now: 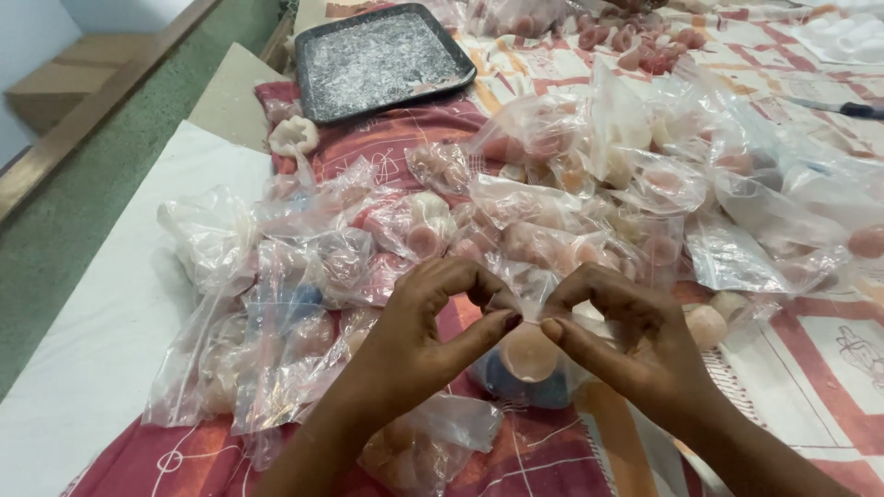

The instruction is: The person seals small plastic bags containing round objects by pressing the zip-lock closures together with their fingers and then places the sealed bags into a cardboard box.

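Two hands of mine meet low in the middle of the head view. My left hand (pixel 433 317) and my right hand (pixel 626 331) both pinch the top edge of a small clear plastic bag (pixel 527 317), thumbs and forefingers pressed together on the plastic, the two thumb tips almost touching each other. The bag hangs between my hands, just above the red patterned cloth (pixel 810 368) that covers the table. Inside it sit a round pale pink piece (pixel 528 354) and something blue (pixel 552 391) beneath it; I cannot tell what the blue thing is.

Dozens of other clear bags (pixel 571 202) lie heaped beyond my hands and to both sides, many holding pink and cream rounded pieces. One more filled bag (pixel 424 451) lies under my left wrist. Near the far left edge of the heap sits a white flower-shaped piece (pixel 293 135), out of any bag. Behind it rests a dark rectangular tray (pixel 378 60) with a dusty white film on its floor. Loose pink pieces (pixel 645 46) lie scattered at the far end of the cloth. At the right edge lies a dark-handled knife (pixel 843 109), well apart from my hands.
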